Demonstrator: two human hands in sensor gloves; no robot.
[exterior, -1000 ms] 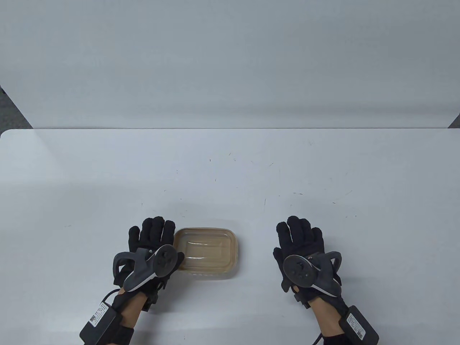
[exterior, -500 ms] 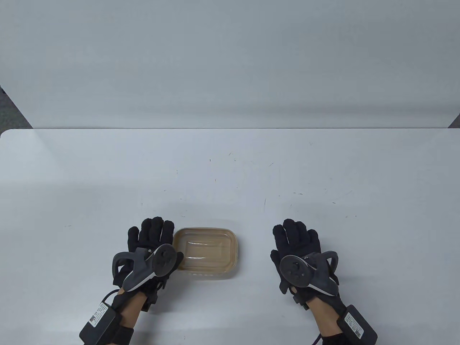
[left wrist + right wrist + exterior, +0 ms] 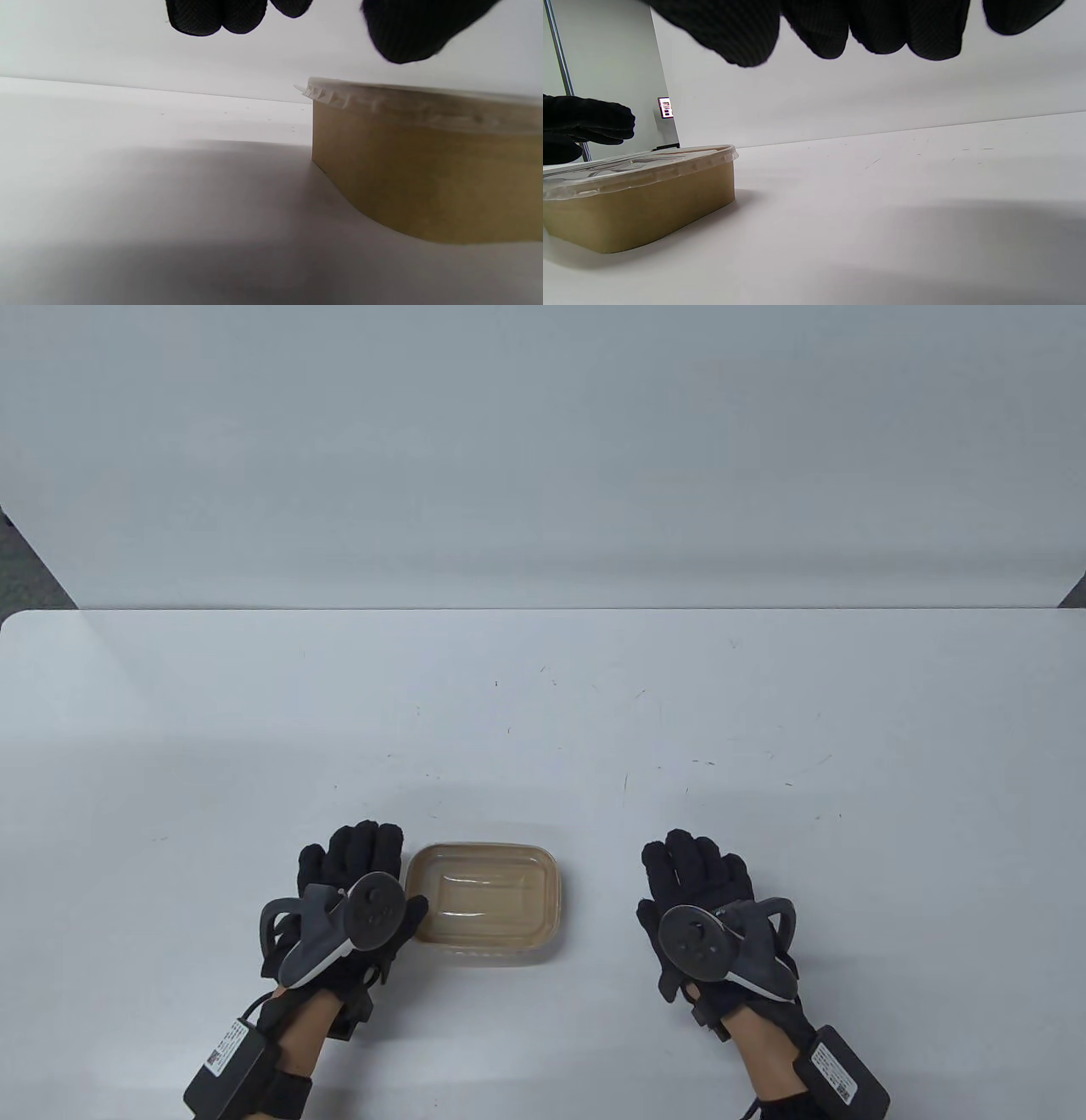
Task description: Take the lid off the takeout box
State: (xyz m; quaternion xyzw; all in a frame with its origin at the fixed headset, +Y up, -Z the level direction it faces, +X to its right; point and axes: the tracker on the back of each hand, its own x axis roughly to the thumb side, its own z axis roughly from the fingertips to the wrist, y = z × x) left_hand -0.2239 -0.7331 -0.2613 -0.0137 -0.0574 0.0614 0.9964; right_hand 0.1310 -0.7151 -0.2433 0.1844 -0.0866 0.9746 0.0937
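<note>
Table view: the takeout box point(image 3: 484, 903), tan with a clear lid point(image 3: 479, 886) seated on it, sits on the white surface point(image 3: 543, 712) near the front edge, left of centre. The left hand point(image 3: 352, 891) lies just beside the box's left end, fingers extended forward and released; the thumb tip is at the box's left rim, contact uncertain. The right hand point(image 3: 708, 912) is well apart to the box's right, fingers extended and spread, grasping nothing. A tracker sits on the back of each hand.

Left wrist view: the box wall point(image 3: 424, 178) fills the right side, resting flat on the surface point(image 3: 148, 220). The clear lid's edge point(image 3: 382, 99) overhangs the wall's top. Gloved fingertips point(image 3: 216, 17) hang in from above, clear of the lid; a larger dark tip, probably the thumb, hovers above the lid edge with a gap visible.

Right wrist view: the box point(image 3: 640, 207) with lid point(image 3: 640, 167) on stands at left. The right hand's fingertips point(image 3: 823, 29) hang open, above the surface point(image 3: 882, 190). The left hand point(image 3: 585, 120) shows beyond the box.
</note>
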